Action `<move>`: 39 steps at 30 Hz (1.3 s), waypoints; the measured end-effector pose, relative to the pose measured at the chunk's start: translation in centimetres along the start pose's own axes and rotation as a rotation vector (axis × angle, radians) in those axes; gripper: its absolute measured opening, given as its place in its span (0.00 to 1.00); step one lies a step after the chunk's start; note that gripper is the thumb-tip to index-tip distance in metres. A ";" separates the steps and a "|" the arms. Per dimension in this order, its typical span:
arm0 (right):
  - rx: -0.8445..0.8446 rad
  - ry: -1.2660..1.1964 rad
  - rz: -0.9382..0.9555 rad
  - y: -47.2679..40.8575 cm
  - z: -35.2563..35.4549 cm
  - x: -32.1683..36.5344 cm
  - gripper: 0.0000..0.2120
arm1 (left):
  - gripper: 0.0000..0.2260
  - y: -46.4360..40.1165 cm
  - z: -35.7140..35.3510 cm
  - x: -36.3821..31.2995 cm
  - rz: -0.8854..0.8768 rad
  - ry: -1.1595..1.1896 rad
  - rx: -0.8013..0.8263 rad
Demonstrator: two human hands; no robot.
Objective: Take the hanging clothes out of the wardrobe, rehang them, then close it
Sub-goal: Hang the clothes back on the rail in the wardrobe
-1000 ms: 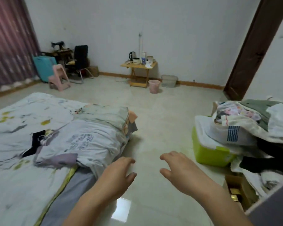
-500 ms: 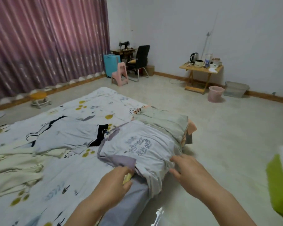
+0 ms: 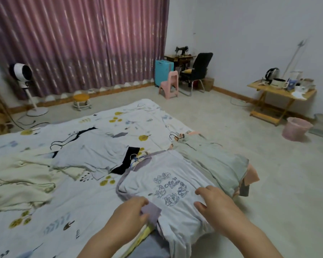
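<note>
White printed tee (image 3: 168, 185) lower centre on bed (image 3: 63, 211): soft, light, floppy; left hand (image 3: 131, 213) fingers pinch purple hem, right hand (image 3: 213, 202) fingers spread flat; take shoulders.

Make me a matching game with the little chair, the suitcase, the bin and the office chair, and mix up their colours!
Things:
1. little chair
2. suitcase
3. bin
4. office chair

Colours or looks:
A. black
B. see-through pink, on the floor by the wooden table
C. turquoise blue
D. solid pink, beside the suitcase

Pairs: 1-D, 2-C, 3-B, 4-A
</note>
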State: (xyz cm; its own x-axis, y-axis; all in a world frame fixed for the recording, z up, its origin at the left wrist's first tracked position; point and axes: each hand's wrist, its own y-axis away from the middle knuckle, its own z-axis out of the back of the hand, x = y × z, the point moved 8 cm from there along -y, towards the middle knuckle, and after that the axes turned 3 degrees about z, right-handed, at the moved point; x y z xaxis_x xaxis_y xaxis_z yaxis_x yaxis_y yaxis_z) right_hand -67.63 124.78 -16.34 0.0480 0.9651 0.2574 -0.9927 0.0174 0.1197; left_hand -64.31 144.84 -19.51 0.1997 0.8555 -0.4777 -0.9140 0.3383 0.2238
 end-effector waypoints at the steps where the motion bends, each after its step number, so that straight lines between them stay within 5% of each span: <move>1: 0.017 0.012 0.016 -1.2 0.1 -0.7 0.18 | 0.18 -1.0 -0.2 -0.4 0.014 0.013 -0.005; 39: 0.250 0.140 0.046 -44.7 1.0 -20.8 0.18 | 0.18 -45.1 -2.8 -5.3 0.211 0.167 0.177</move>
State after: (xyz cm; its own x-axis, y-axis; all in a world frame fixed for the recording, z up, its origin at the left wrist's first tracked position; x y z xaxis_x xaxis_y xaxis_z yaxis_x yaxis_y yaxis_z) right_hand -24.13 103.70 -26.03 -0.0292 0.9904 0.1350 -0.9345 -0.0750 0.3480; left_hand -25.17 123.98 -29.39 -0.0613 0.8429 -0.5345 -0.8505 0.2361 0.4700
